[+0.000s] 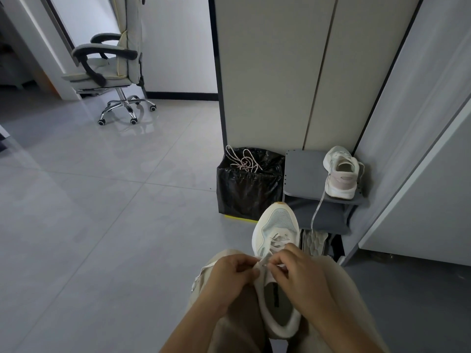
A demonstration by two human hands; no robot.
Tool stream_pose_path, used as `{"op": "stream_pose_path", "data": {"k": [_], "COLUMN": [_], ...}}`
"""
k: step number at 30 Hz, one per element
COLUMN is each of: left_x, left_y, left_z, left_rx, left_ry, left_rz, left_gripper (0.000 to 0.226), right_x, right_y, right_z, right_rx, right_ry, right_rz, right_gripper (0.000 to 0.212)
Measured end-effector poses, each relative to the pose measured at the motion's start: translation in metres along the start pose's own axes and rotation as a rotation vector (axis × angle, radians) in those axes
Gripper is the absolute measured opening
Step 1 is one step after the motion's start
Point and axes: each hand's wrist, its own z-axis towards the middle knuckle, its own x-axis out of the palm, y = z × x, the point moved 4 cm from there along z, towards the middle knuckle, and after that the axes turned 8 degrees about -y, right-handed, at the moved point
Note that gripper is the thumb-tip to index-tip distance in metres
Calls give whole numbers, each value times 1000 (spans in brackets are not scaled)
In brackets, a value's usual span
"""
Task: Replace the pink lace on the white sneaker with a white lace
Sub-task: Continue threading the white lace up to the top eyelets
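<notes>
Tiled floor (102, 212) by the cupboard: relacing judged nearly done.
Pink lace (244, 161) out, heaped on black bin bag (244, 197); white lace (279, 238) crossed up white sneaker (277, 222), wedged toe-out between knees. Fingers (243, 264) of left hand (226, 273) and right hand (298, 271) curled, pinching white lace at top eyelets. Remaining: last eyelets, tying.

1 wide-angle head camera looks forward and down, close over the white sneaker (277, 221).

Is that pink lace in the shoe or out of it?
Out: the pink lace lies tangled on the black bin bag, apart from the sneaker.
</notes>
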Motion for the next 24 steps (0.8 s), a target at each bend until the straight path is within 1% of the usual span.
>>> {"op": "stream_pose_path", "data": {"k": [5, 7, 9, 11, 14, 16, 17, 18, 19, 20, 21, 22, 23, 24], "left_x": [1, 0, -3, -5, -4, -1, 1, 0, -5, -15, -30, -47, -66, -87], "left_y": [3, 1, -1, -4, -6, -8, -6, -5, -4, -2, 0, 4, 10, 16], "left_z": [0, -2, -3, -2, 8, 12, 14, 15, 15, 14, 13, 12, 9, 7], "left_rx": [20, 55, 103, 127, 119, 106, 113, 118, 119, 96, 51, -6, -56, -86], "left_ry": [-10, -26, -39, -41, -35, -39, -46, -59, -90, -132, -178, -228, -280, -339], "left_rz": [70, 130, 192, 214, 247, 305, 319, 332, 309, 205, 31, -172, -363, -512], "left_gripper": [21, 17, 14, 14, 16, 14, 15, 16, 18, 19, 19, 18, 19, 20], "right_x": [3, 5, 7, 11, 15, 9, 2, -5, -12, -18, -22, -24, -24, -23], "right_y": [5, 6, 6, 6, 2, 1, 0, -3, -7, -12, -16, -18, -18, -18], "right_z": [-1, -2, -2, -1, 3, 6, 8, 9, 10, 11, 13, 15, 16, 18], "right_rx": [-168, -176, -166, -156, -75, -29, -6, 20, 20, 13, -15, -56, -53, -36], "right_ry": [-44, -52, -73, -78, 12, 124, 172, 257, 291, 312, 314, 323, 325, 335], "right_rz": [-156, -168, -194, -181, -67, -4, 27, 61, 82, 43, -44, -116, -93, -17], "right_gripper": [16, 17, 25, 27, 26, 27, 23, 18, 23, 34, 42, 45, 44, 41]}}
